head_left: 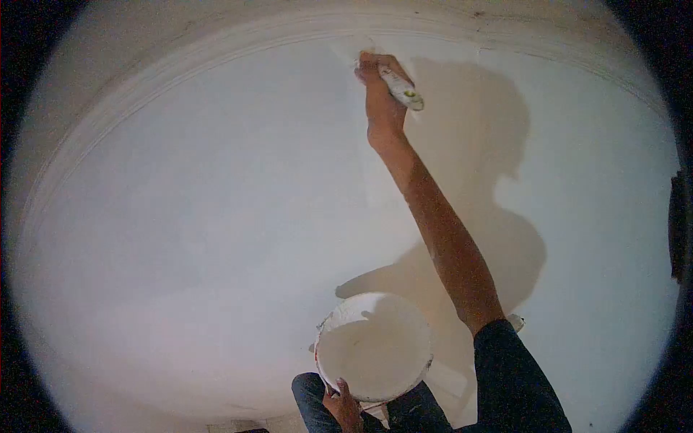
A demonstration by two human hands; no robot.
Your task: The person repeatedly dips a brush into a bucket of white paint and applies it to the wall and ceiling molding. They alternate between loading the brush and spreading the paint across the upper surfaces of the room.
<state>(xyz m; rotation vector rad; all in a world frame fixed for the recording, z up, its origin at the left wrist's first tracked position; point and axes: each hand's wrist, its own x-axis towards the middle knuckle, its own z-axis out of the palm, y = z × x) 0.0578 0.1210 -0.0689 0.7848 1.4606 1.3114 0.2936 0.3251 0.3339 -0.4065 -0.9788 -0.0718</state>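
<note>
My right hand (382,79) is raised at the top of the wall, its fingers closed round a paint brush (403,90). The brush's pale handle points down to the right, and its bristles are hard to make out near the moulding. Low in the view, my left hand (343,410) grips the near rim of a round white bucket (375,346). Pale paint shows inside the bucket, and smears mark its rim. The bucket is just above my knees.
A white wall (216,180) fills most of the view, with my shadow on it. Curved moulding (238,52) runs along its top edge. A dark object (677,227) stands at the far right. A small object (515,322) shows beside my right elbow.
</note>
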